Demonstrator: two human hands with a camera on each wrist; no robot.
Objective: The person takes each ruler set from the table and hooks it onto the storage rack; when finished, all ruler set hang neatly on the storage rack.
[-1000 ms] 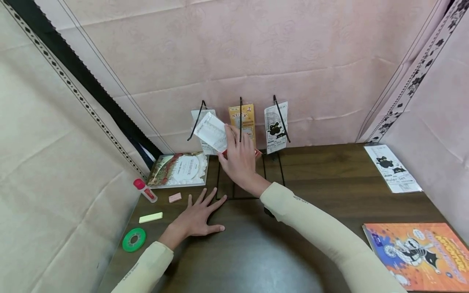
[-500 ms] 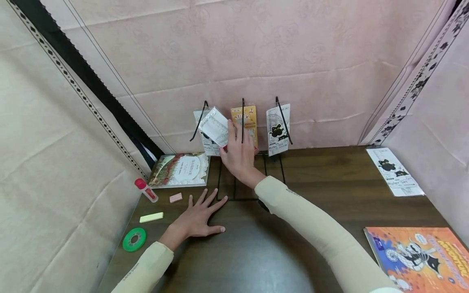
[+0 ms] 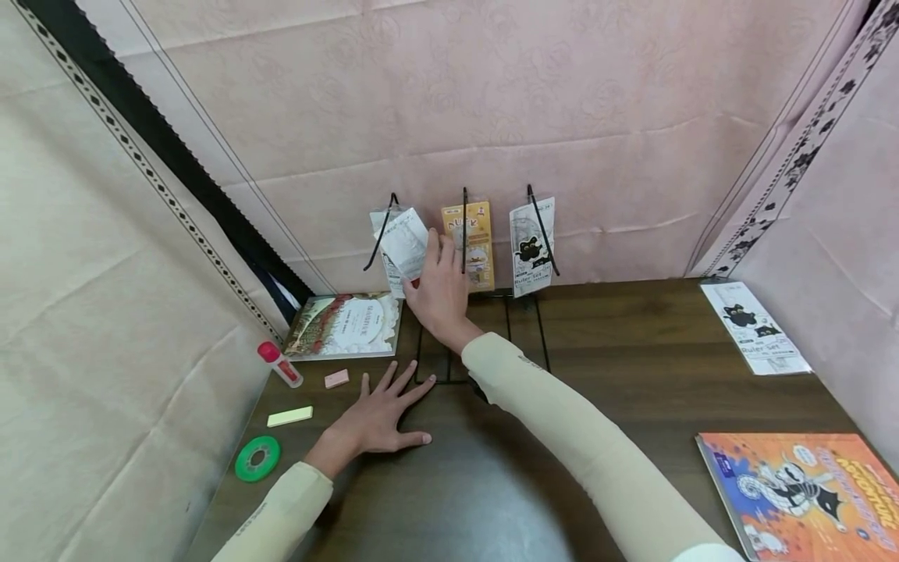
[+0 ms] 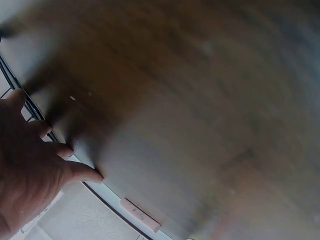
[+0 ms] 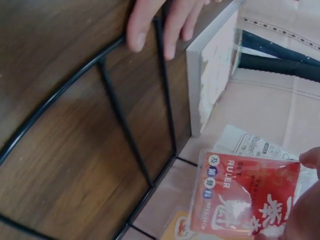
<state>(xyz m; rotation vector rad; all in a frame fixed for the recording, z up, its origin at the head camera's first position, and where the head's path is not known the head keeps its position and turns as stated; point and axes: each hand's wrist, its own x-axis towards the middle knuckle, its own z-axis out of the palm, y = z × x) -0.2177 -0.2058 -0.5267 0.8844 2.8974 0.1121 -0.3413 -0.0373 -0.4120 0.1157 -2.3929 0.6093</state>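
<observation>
My right hand [image 3: 441, 295] pinches a flat ruler set packet [image 3: 406, 243] near the left hook of a black wire rack [image 5: 120, 112]. The packet's pale side shows in the head view, its red printed side in the right wrist view. Partly behind it hangs a white ruler set packet [image 3: 393, 278] on the left hook. A yellow packet [image 3: 479, 248] hangs at the middle hook, and a ruler set packet with black cats [image 3: 531, 248] at the right one. Fingers spread, my left hand [image 3: 379, 417] rests on the table before the rack's base, holding nothing.
On the left lie a picture-covered book [image 3: 344, 328], a red-capped glue stick [image 3: 279, 364], a pink eraser [image 3: 336, 378], a pale yellow strip [image 3: 289, 416] and a green tape roll [image 3: 257, 459]. An orange book [image 3: 808, 496] and another ruler set packet [image 3: 755, 328] lie right.
Carrying the packet, my right hand has shifted left from in front of the middle hook, uncovering more of the yellow packet. My left hand has stayed in place.
</observation>
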